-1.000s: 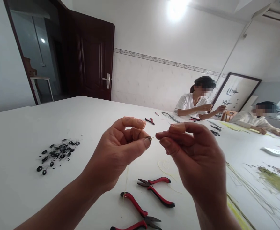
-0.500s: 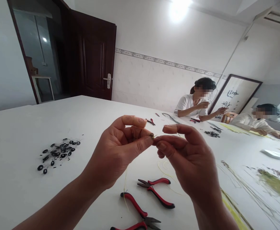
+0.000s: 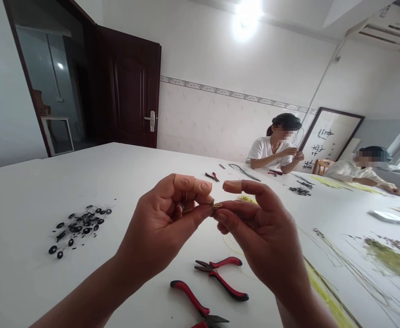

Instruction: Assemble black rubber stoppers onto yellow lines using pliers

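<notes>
My left hand (image 3: 167,223) and my right hand (image 3: 259,232) are raised above the white table (image 3: 125,173), fingertips meeting. Both pinch a small yellowish wire piece (image 3: 216,205) between thumb and finger. Rubber finger cots cover my index fingertips. A thin yellow strand hangs below my hands toward the table. Two red-handled pliers (image 3: 220,273) (image 3: 196,305) lie on the table just under my hands.
A heap of small black rings and beads (image 3: 79,225) lies to the left. Yellow-green strands (image 3: 326,291) and a greenish heap (image 3: 391,257) spread on the right. Two other people (image 3: 275,146) (image 3: 364,168) sit at the far side with more pliers and beads. A dark door (image 3: 128,91) stands open behind.
My hands have closed the gap: the right fingertips moved left and down until they met the left fingertips on the small piece. The view tilted slightly.
</notes>
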`<state>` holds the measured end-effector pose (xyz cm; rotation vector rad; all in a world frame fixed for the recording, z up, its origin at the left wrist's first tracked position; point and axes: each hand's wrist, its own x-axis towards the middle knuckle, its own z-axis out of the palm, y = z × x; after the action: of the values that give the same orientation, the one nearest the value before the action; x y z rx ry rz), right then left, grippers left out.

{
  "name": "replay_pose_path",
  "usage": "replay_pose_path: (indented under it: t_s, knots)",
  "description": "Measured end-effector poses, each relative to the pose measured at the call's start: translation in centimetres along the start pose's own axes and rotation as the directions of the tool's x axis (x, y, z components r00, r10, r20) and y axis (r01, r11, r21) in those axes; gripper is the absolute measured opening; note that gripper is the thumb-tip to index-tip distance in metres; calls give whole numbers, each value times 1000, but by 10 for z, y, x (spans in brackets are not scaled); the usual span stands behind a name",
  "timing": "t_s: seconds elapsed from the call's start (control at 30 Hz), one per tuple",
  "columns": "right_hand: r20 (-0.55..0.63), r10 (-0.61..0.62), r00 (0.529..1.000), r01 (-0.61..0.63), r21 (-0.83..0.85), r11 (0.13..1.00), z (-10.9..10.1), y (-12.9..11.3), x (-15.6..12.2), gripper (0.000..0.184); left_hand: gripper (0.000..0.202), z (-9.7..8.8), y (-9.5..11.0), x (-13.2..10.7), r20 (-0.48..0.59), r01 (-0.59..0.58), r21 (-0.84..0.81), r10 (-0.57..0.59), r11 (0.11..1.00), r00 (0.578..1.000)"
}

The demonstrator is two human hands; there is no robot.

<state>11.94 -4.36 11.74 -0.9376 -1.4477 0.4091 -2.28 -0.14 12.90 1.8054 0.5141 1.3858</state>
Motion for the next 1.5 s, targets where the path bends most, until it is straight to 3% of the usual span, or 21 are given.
replay_pose_path:
  t_s: [0.13,0.2,0.57,0.8,0.93,1.23,1.5]
  knots:
    - [35,27,999,-26,-8,1000,-1,1,1,28,18,-1,3,-2,6,-97,187,98,977,995]
    - [65,32,997,-31,-9,999,0,1,2,27,21,-2,3,-2,28,-97,197,93,976,995]
    - [10,-59,998,59,-12,998,1,3,1,28,27,5,-5,-2,-6,6,-122,-7,992,1000]
    - [-89,-77,993,79,10,997,-1,-2,2,29,22,4,-6,3,58,176,-381,-167,907,984]
    - [-117,-83,990,84,-4,996,-2,0,3,29,20,3,-6,2,78,261,-406,-251,876,965]
    - [-160,-163,974,155,-63,986,-1,2,0,34,19,5,-8,2,105,338,-405,-324,850,940]
    - [-109,-131,985,119,-118,986,-1,1,1,30,20,4,-7,1,135,374,-421,-351,826,927]
